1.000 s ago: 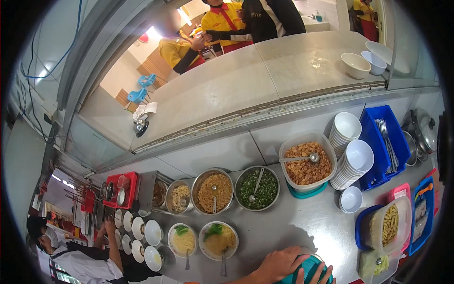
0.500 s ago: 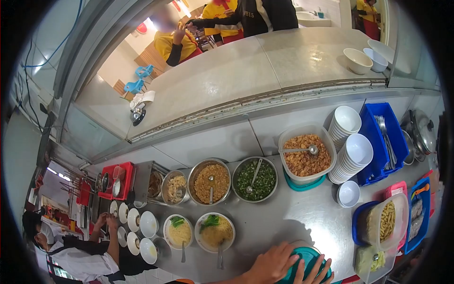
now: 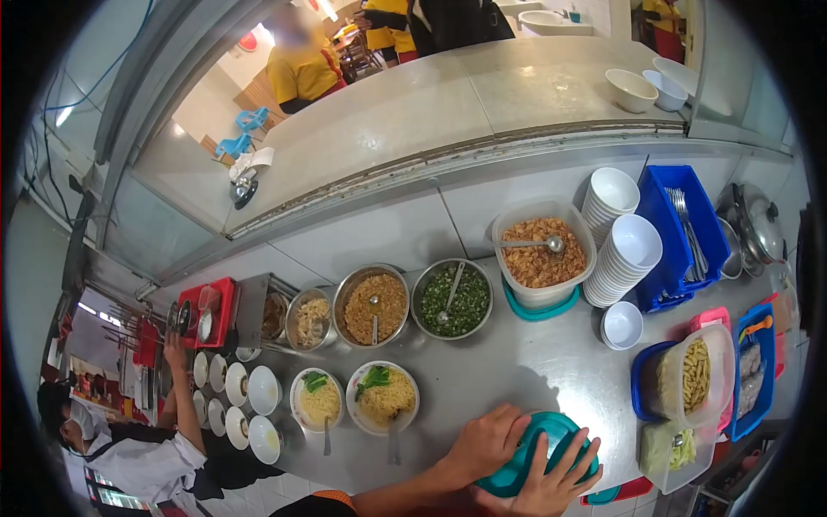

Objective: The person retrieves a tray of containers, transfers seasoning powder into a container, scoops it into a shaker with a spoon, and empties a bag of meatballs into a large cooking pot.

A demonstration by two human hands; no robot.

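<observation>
A round teal lid (image 3: 541, 452) covers a container near the bottom of the view, on the steel counter (image 3: 465, 370). My left hand (image 3: 491, 444) presses against the lid's left edge, its fingers bent and close together. Across the lid's lower right part lies my right hand (image 3: 556, 482), palm down with its fingers spread. Most of the container under the lid is hidden by my hands. To the left stand two noodle bowls (image 3: 383, 398) (image 3: 317, 401) with green leaves and a spoon in each.
Behind are tubs of chopped greens (image 3: 451, 299), brown crumbs (image 3: 373, 306) and fried flakes (image 3: 544, 252). White bowls (image 3: 622, 258) and a blue cutlery box (image 3: 680, 233) stand right. A co-worker (image 3: 138, 457) reaches over bowls at left. People stand beyond the ledge (image 3: 388, 112).
The view has shifted, so the counter items sit higher in the frame. My hands stay on the lid, now more fully in view. The co-worker's arm reaches farther up, and people beyond the ledge have moved.
</observation>
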